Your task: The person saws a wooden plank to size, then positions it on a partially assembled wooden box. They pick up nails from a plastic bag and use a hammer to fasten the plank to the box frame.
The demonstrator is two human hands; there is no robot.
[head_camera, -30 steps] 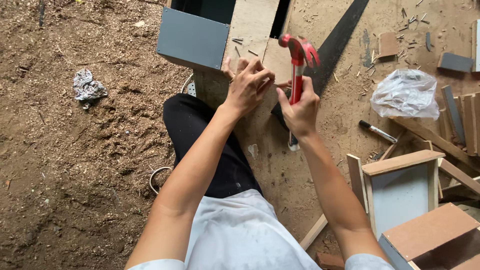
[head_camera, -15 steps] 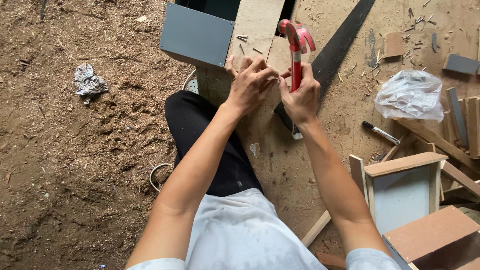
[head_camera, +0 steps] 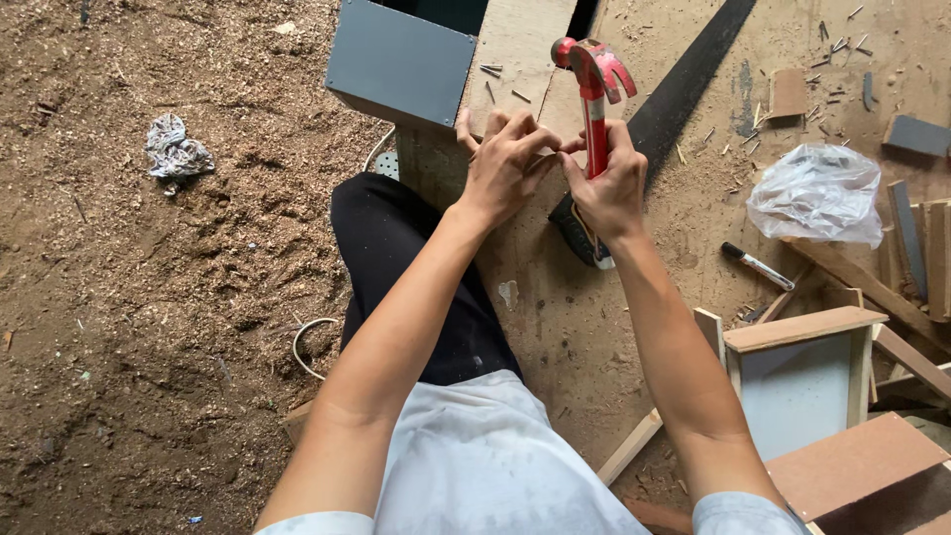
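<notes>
Your right hand (head_camera: pixel 609 188) gripped the red hammer (head_camera: pixel 595 99) (head raised above your knuckles); your left hand (head_camera: pixel 503 168) pinched, probably, a nail against the wooden board (head_camera: pixel 520 50), just beside it.

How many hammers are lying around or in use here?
1: a red claw hammer with a metal head, held upright in the right hand over the pale wooden board. Others may be hidden among the wood offcuts at right.
</notes>
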